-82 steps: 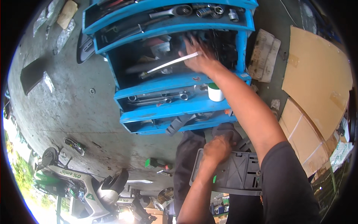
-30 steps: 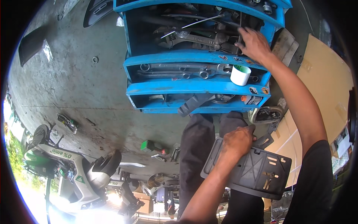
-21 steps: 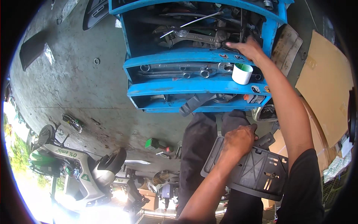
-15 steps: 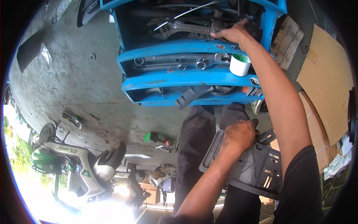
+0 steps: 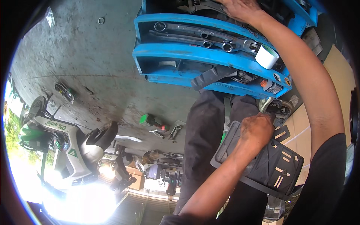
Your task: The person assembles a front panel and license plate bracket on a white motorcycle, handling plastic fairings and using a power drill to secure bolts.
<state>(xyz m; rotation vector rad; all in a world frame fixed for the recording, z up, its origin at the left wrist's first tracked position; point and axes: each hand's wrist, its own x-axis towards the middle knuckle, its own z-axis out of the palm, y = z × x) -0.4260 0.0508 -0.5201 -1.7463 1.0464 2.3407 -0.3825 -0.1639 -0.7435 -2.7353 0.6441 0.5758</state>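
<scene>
My left hand [image 5: 255,129] is closed on the upper edge of a black plastic plate [image 5: 277,165] with slots, held over my dark-trousered legs [image 5: 202,127]. My right hand [image 5: 242,10] reaches into the top visible compartment of a blue metal toolbox [image 5: 210,49], among dark tools at the picture's upper edge; its fingertips are partly hidden, so I cannot tell what it grips. Below it, several silver spanners [image 5: 191,29] lie in a tray beside a white cup [image 5: 267,59]. A dark angular plastic part [image 5: 210,77] rests across the lower tray.
A white-and-green scooter [image 5: 71,142] is at lower left. A green power tool [image 5: 148,120] and loose spanners [image 5: 175,131] lie on the grey floor [image 5: 90,52]. A shoe [image 5: 276,107] sits below the toolbox, and cardboard [image 5: 333,71] lines the right side.
My right hand has shifted from the compartment's right side slightly leftward among the tools. The view has moved, so the toolbox appears higher and farther right. My left hand stays on the plate.
</scene>
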